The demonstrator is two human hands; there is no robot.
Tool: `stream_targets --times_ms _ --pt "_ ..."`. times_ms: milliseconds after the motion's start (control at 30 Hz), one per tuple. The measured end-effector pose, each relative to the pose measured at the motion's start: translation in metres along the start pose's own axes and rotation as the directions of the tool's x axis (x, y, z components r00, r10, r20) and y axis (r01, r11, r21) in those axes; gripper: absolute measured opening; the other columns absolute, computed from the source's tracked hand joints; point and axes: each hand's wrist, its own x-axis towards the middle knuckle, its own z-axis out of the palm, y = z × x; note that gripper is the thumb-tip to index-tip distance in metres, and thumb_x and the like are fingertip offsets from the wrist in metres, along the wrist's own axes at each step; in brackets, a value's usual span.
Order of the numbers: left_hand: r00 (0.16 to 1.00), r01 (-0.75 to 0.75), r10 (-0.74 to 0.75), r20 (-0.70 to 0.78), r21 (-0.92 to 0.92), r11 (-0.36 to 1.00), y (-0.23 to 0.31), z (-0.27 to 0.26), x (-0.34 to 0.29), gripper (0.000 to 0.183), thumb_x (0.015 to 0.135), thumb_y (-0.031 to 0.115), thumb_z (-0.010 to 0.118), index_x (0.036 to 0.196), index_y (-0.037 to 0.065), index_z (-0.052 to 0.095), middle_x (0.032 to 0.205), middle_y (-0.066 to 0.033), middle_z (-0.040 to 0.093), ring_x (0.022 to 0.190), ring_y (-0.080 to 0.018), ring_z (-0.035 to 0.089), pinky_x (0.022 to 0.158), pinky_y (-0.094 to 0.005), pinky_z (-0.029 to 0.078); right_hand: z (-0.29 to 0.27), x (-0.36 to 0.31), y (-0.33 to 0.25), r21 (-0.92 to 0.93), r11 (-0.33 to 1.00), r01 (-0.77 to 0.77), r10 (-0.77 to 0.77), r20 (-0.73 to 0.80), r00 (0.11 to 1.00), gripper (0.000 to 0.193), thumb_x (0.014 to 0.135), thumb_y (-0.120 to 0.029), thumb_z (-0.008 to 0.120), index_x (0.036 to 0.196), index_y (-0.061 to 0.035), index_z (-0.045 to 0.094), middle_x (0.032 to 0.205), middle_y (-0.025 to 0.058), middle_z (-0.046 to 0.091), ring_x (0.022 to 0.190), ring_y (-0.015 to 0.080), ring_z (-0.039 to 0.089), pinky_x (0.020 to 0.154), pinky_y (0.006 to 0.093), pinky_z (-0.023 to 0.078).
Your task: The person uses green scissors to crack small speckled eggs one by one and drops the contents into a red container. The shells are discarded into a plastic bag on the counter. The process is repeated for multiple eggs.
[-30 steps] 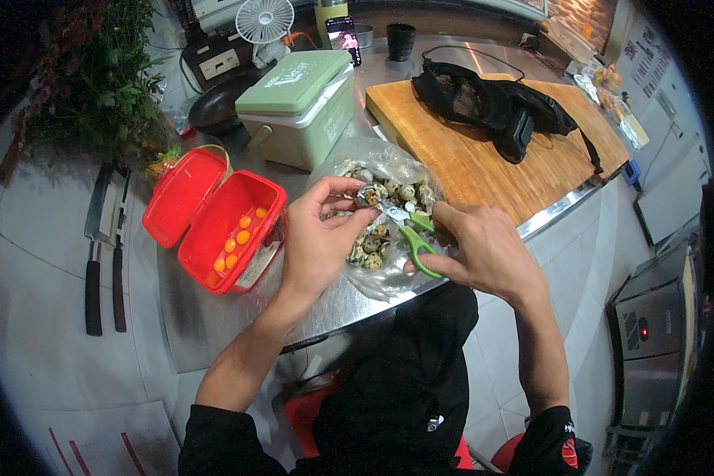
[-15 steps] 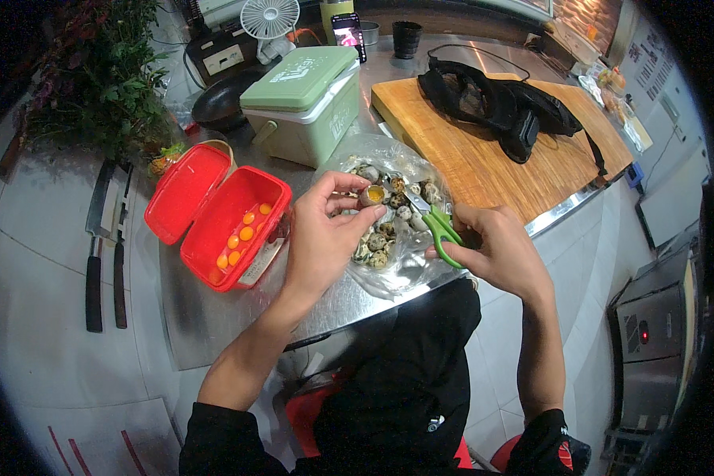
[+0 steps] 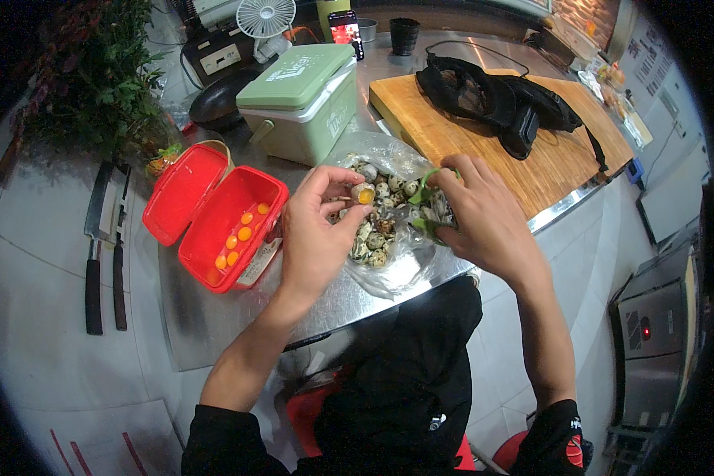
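My left hand (image 3: 319, 230) pinches a small speckled quail egg (image 3: 363, 195) between thumb and fingers; its top is open and yellow yolk shows inside. At the right side of the clear plastic bag (image 3: 401, 274), the fingers and thumb of my right hand (image 3: 488, 218) are on the green-handled scissors (image 3: 422, 190). My hand partly hides the scissors, and the blades are hard to make out. Speckled quail eggs (image 3: 377, 240) and shells fill the bag beneath both hands. Left of them, an open red plastic box (image 3: 279, 187) holds several orange yolks (image 3: 244, 233).
A pale green lidded cooler box (image 3: 297, 111) stands behind the red box on the steel table (image 3: 206, 333). On the right, a wooden cutting board (image 3: 563, 186) bears a black strapped bag (image 3: 484, 99). A fan (image 3: 266, 20) and phone (image 3: 345, 36) are at the back.
My right hand has turned and shifted slightly up, bringing the scissors' green handles over the bag's right side; the blades no longer point at the egg. My left hand has moved slightly left.
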Motion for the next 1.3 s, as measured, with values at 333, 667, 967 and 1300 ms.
stream_targets --times_ms 333,667,967,1300 --pt "0.997 0.057 -0.06 0.046 0.079 0.995 0.0 0.002 -0.001 0.035 0.093 -0.005 0.084 0.125 0.0 0.072 0.121 -0.0089 0.076 0.111 -0.0153 0.073 0.096 -0.0331 0.062 -0.005 0.021 0.022 0.401 0.916 -0.003 -0.058 0.139 0.989 0.052 0.081 -0.008 0.089 0.13 -0.0102 0.069 0.146 0.0186 0.061 0.143 0.0399 0.056 0.118 0.0491 0.048" --pt "0.993 0.061 -0.081 0.081 0.229 0.972 0.008 0.002 -0.003 0.035 0.09 0.005 0.089 0.123 -0.001 0.077 0.111 -0.0082 0.081 0.101 -0.0143 0.074 0.092 -0.0327 0.06 0.009 0.035 -0.014 0.196 0.937 0.289 -0.225 -0.296 0.928 0.019 0.082 -0.014 0.086 0.1 -0.0099 0.082 0.144 0.0176 0.063 0.146 0.0402 0.053 0.119 0.0523 0.046" --pt "0.997 -0.042 0.018 0.069 0.371 0.928 0.009 0.003 -0.006 0.038 0.088 0.006 0.09 0.122 -0.001 0.077 0.11 -0.0119 0.083 0.101 -0.0186 0.077 0.093 -0.0364 0.06 0.01 0.044 -0.023 0.127 0.949 0.29 -0.256 -0.234 0.938 0.019 0.078 -0.011 0.088 0.095 -0.0068 0.084 0.143 0.013 0.064 0.149 0.0365 0.051 0.119 0.0497 0.046" --pt "0.997 -0.016 -0.01 0.077 0.326 0.945 0.009 0.004 -0.006 0.037 0.087 0.001 0.086 0.123 -0.003 0.076 0.115 -0.0145 0.083 0.112 -0.0208 0.078 0.1 -0.037 0.06 0.013 0.049 -0.024 0.142 0.919 0.368 -0.323 -0.264 0.909 0.017 0.08 -0.008 0.085 0.088 -0.0012 0.071 0.14 0.0157 0.064 0.148 0.0393 0.052 0.118 0.0508 0.047"
